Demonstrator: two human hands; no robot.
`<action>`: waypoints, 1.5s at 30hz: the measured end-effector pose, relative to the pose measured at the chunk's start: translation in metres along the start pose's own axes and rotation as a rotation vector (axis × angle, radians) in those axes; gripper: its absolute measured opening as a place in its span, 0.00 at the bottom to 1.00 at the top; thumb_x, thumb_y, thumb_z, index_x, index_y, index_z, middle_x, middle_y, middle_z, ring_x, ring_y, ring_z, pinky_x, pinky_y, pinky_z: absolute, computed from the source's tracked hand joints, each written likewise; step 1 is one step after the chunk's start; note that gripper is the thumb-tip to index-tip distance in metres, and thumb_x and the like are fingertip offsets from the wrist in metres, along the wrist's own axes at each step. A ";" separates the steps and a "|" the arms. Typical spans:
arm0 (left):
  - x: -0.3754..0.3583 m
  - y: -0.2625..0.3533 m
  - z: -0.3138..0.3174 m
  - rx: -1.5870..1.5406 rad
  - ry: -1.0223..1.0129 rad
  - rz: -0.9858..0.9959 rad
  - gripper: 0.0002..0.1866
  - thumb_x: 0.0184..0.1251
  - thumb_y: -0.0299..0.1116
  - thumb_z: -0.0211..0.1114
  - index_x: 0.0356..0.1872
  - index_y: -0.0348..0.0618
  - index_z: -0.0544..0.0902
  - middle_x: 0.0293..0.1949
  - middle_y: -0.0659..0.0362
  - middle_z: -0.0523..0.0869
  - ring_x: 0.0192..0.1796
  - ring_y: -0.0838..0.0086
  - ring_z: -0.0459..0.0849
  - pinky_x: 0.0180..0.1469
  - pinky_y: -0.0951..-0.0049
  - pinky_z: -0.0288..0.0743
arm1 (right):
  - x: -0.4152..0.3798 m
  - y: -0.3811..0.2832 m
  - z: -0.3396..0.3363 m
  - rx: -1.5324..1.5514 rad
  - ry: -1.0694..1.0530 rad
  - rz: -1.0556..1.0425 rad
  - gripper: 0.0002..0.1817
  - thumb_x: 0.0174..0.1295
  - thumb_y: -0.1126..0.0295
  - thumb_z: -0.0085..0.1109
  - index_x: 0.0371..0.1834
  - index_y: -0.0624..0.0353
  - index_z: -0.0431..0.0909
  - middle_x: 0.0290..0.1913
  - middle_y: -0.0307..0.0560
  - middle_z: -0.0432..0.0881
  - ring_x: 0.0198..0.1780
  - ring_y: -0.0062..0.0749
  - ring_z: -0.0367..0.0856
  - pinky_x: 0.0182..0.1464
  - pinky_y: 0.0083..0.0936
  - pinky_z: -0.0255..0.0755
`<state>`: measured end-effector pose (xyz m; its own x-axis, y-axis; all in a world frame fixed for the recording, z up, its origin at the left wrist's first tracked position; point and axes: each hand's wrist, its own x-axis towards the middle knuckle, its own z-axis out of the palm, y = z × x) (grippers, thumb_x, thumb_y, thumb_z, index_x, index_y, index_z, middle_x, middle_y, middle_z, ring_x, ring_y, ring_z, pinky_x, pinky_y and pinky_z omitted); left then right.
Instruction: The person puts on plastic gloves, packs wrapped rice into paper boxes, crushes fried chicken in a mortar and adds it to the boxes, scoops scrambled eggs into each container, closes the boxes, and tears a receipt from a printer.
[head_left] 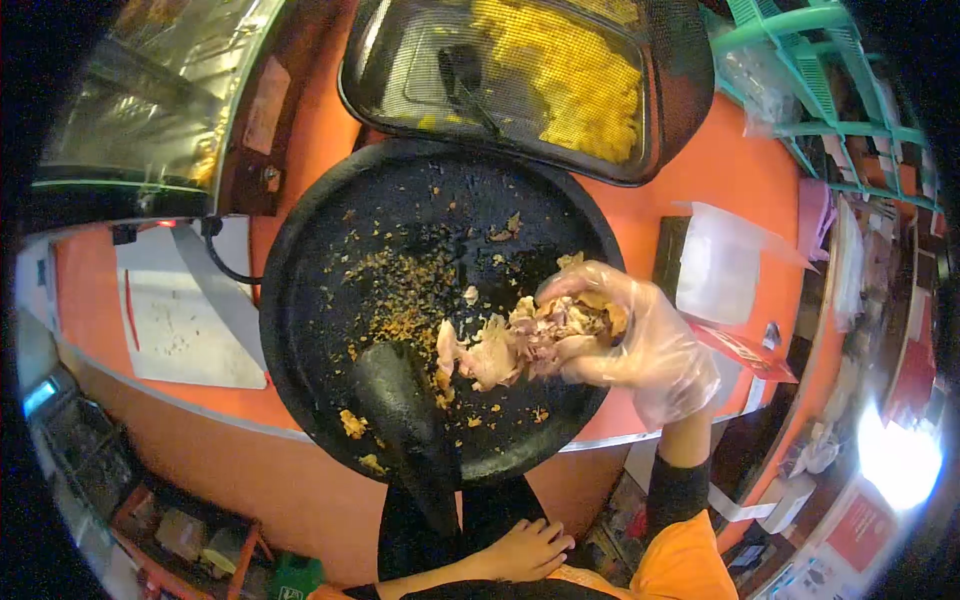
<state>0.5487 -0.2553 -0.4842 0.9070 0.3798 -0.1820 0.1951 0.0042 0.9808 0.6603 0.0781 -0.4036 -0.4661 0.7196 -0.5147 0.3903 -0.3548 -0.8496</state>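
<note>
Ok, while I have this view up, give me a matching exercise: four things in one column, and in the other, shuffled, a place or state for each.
1. Pestle
2. Yellow food
3. Right hand
4. Left hand

A. in a clear glove, holding meat
B. behind a mesh cover
C. bare, in front of the person's body
D. lying across the near rim of the black mortar

Pairs: 1-D, 2-B, 3-A, 4-C

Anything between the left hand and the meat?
Yes: the near rim of the black dish lies between the left hand and the meat in the gloved right hand. The pestle lies left of that path.
</note>
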 end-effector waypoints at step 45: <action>-0.008 -0.008 -0.002 0.076 0.017 -0.047 0.19 0.71 0.44 0.51 0.56 0.44 0.73 0.54 0.43 0.74 0.51 0.47 0.78 0.46 0.46 0.76 | -0.016 -0.038 0.036 -0.816 0.289 -0.205 0.26 0.54 0.68 0.64 0.60 0.47 0.77 0.59 0.54 0.73 0.57 0.50 0.74 0.59 0.41 0.68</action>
<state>0.5393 -0.2563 -0.4909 0.8897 0.3969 -0.2258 0.2655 -0.0475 0.9629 0.6245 0.0591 -0.3677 -0.4134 0.8841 -0.2180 0.8168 0.2544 -0.5178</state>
